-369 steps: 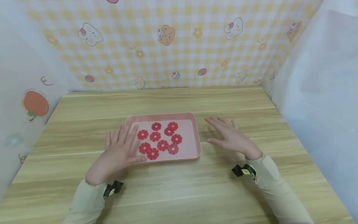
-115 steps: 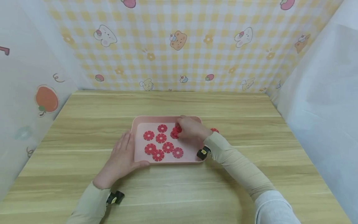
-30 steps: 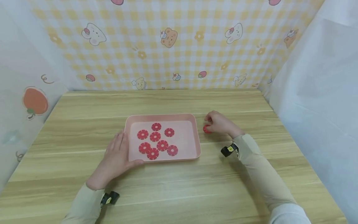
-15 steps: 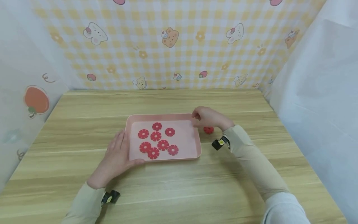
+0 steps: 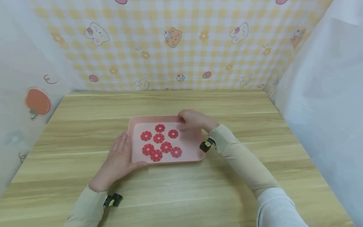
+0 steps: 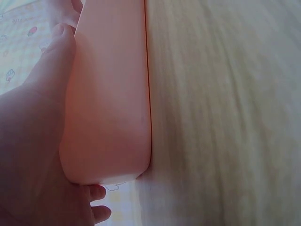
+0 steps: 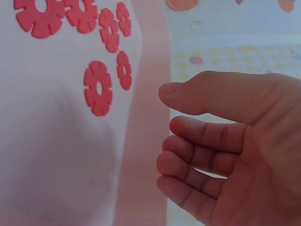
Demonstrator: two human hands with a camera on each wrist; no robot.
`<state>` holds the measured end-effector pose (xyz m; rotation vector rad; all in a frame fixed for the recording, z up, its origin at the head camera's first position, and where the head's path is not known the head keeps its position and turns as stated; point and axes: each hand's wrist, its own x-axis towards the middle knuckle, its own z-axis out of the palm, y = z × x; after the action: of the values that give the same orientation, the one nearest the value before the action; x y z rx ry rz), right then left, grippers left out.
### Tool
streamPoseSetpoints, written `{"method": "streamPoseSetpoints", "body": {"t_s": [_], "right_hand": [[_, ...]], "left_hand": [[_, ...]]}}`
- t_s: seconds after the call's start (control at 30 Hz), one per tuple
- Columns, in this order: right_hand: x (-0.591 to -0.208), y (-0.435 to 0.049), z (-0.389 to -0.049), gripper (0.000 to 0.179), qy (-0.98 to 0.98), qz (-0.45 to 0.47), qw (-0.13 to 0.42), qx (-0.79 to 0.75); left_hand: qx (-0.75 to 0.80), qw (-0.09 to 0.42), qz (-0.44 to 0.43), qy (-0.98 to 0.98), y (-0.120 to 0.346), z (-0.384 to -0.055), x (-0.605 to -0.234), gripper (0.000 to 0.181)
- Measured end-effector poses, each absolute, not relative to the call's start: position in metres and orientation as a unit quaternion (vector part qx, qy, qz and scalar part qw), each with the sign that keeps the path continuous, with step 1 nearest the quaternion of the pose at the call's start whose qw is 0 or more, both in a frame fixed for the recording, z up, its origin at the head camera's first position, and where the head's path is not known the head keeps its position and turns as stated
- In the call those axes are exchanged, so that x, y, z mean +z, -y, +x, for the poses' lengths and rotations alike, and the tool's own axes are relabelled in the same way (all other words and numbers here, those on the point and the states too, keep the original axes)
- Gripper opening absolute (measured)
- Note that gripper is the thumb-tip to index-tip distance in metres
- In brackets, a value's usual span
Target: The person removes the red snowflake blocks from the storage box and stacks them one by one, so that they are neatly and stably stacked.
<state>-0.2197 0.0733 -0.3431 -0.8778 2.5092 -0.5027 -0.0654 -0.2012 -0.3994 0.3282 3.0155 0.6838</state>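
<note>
A pink tray (image 5: 170,119) holds several red, notched interlocking discs (image 5: 158,138), a few of them overlapping. My left hand (image 5: 119,156) grips the tray's front left corner, its fingers along the left wall and the thumb (image 6: 54,61) at the front rim. Over the tray's back right part is my right hand (image 5: 193,120), fingers loosely curled, thumb apart from them and nothing between. The disc (image 5: 173,134) nearest to it lies just left of its fingertips. Discs on the table right of the tray are hidden behind the right forearm.
The tray stands on a wood-grain table (image 5: 175,195). A yellow checked cloth (image 5: 187,56) hangs along the back edge, with white sheets (image 5: 320,104) at both sides. Each wrist wears a small black camera (image 5: 206,145).
Both hands start spread and off any disc; the left then grips the tray. The right takes discs from the back right to the table's right side, lets go, and returns over the tray.
</note>
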Motion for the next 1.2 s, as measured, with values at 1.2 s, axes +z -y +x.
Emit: {"method": "streamPoseSetpoints", "body": {"t_s": [1.2], "right_hand": [[-0.383, -0.042, -0.207, 0.031, -0.911, -0.323, 0.222, -0.131]], "left_hand": [[0.223, 0.032, 0.089, -0.970, 0.201, -0.064, -0.396, 0.121]]}}
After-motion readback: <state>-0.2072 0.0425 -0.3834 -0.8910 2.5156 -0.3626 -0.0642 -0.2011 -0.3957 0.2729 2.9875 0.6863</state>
